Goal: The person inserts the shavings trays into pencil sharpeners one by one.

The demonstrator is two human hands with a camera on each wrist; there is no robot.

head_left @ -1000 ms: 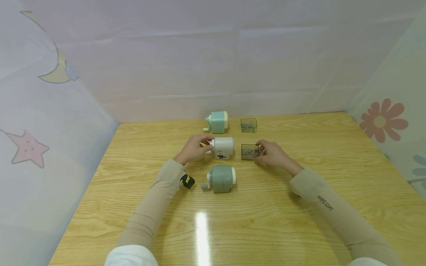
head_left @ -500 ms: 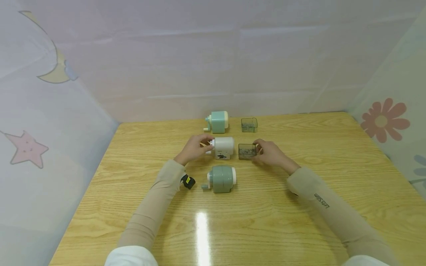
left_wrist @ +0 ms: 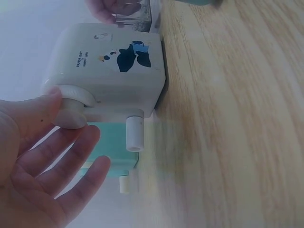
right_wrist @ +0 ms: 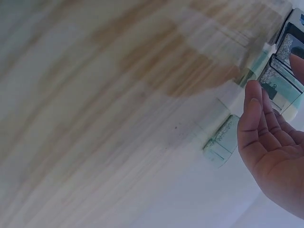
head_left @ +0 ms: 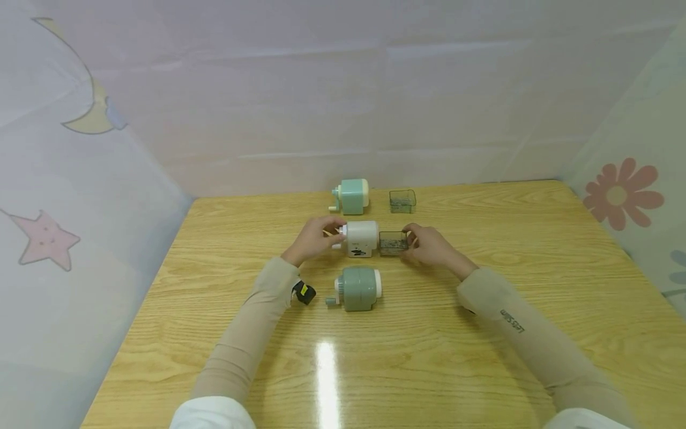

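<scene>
Near 2 hands (head_left: 313,240), 3 sharpeners (head_left: 361,237), 2 trays (head_left: 392,253), probably holding shavings (head_left: 393,244)

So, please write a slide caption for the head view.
Left hand holding a white sharpener, right hand a see-through tray close beside it; teal sharpener behind, green sharpener in front.

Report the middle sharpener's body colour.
Middle sharpener: white with a dark print, clearest in the left wrist view.
</scene>
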